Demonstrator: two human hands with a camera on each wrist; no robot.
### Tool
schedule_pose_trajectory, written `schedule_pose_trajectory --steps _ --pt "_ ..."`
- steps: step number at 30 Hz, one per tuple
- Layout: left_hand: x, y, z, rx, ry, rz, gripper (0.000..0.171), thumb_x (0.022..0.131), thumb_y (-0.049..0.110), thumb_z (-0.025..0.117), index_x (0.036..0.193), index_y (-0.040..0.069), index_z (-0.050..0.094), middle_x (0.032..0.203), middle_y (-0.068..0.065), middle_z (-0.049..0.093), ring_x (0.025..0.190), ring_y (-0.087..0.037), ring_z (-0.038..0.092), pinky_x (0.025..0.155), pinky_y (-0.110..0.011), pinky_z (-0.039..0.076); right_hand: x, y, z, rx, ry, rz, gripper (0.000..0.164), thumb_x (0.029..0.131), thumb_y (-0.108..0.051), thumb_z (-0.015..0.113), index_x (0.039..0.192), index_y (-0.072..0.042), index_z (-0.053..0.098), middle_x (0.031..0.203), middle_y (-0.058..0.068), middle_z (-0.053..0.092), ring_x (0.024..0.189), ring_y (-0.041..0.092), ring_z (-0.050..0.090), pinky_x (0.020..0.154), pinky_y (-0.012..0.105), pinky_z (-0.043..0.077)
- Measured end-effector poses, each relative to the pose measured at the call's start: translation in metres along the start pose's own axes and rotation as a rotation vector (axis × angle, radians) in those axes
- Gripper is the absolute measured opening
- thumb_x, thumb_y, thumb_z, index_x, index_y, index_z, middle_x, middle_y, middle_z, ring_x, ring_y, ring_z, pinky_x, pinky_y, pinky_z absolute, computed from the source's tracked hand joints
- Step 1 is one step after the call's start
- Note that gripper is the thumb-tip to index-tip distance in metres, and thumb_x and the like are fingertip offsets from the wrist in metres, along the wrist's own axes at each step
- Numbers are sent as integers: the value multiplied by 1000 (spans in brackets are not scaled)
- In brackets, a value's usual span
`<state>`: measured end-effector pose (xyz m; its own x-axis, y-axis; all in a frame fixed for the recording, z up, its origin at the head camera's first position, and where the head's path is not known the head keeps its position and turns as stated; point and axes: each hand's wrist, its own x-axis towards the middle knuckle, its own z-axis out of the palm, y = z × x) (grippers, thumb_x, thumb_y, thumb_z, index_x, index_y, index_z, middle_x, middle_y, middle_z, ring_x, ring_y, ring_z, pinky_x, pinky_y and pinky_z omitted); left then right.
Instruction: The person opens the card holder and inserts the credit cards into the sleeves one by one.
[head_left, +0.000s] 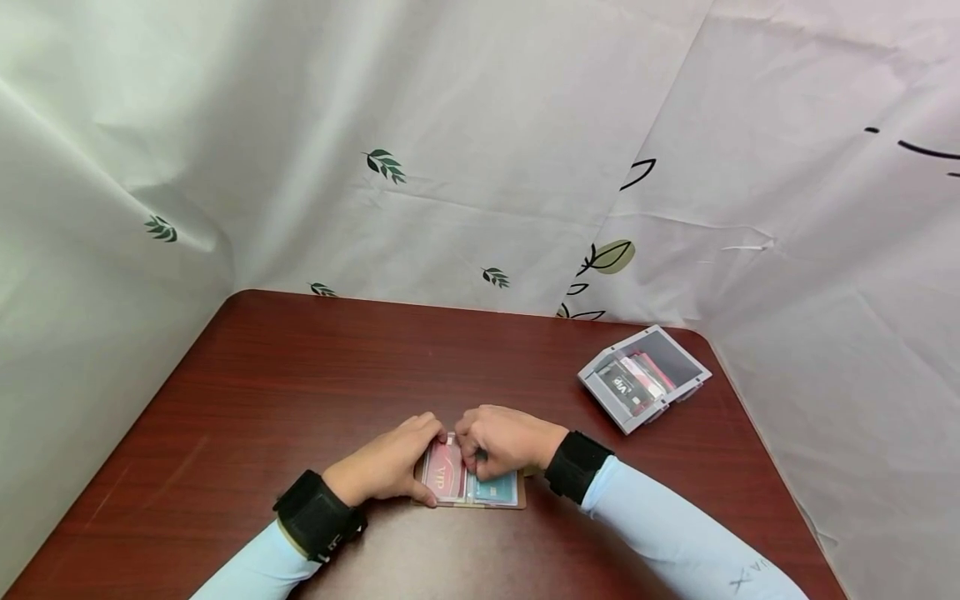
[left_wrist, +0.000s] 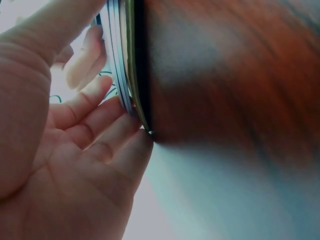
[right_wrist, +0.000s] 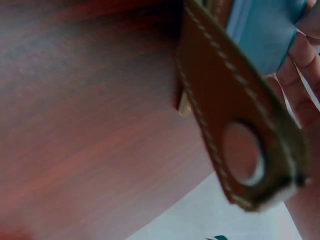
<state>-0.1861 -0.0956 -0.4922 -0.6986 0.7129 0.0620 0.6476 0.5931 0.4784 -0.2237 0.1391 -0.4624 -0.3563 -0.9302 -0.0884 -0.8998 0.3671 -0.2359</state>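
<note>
the open wallet [right_wrist: 227, 95] lies on the desk [head_left: 337, 367]. at its left edge, the left hand [head_left: 393, 462] clasps it between thumb and fingers; over its right half, the right hand's [head_left: 504, 439] fingers appear to pinch the blue card [head_left: 497, 492]. the pink card [head_left: 442, 473] lies in its left half; the grey box [head_left: 604, 395] sits beyond it, rightward. good handling probably means bracing the wallet and keeping the card flat, unbent.
</note>
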Motion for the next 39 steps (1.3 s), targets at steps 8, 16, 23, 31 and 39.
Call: schedule_pose_trajectory --steps 8,16,23,31,39 --pt "1 5 -4 16 -23 -7 71 65 37 97 117 11 56 110 3 53 102 -12 51 88 -30 51 -17 13 -2 103 148 23 14 84 -15 73 95 -21 79 93 -13 69 91 6 53 82 19 44" --pt "6 14 -6 101 -40 -23 71 63 39 96 116 11 56 113 2 53 101 -13 48 86 -29 51 -67 39 -31 43 470 390 21 88 -11 75 109 -8 73 89 -1 74 78 9 67 72 30 56" --pt "2 15 -4 101 -43 -15 72 66 41 96 117 10 56 109 2 52 98 -13 46 85 -28 50 -125 66 -43 -5 563 936 5 88 -12 70 91 -8 70 72 3 68 65 18 60 60 34 46" --pt "3 13 -4 53 -30 -16 75 65 38 97 121 9 57 109 2 54 100 -14 48 87 -28 49 -175 99 -41 146 396 1274 49 84 -39 80 107 1 63 96 18 67 80 29 62 65 38 49" --pt "4 12 -4 31 -30 -15 75 65 38 97 122 10 57 109 3 54 100 -13 48 88 -28 49 -190 112 -41 208 262 1229 58 76 -43 87 107 2 65 93 16 66 80 28 60 67 36 48"
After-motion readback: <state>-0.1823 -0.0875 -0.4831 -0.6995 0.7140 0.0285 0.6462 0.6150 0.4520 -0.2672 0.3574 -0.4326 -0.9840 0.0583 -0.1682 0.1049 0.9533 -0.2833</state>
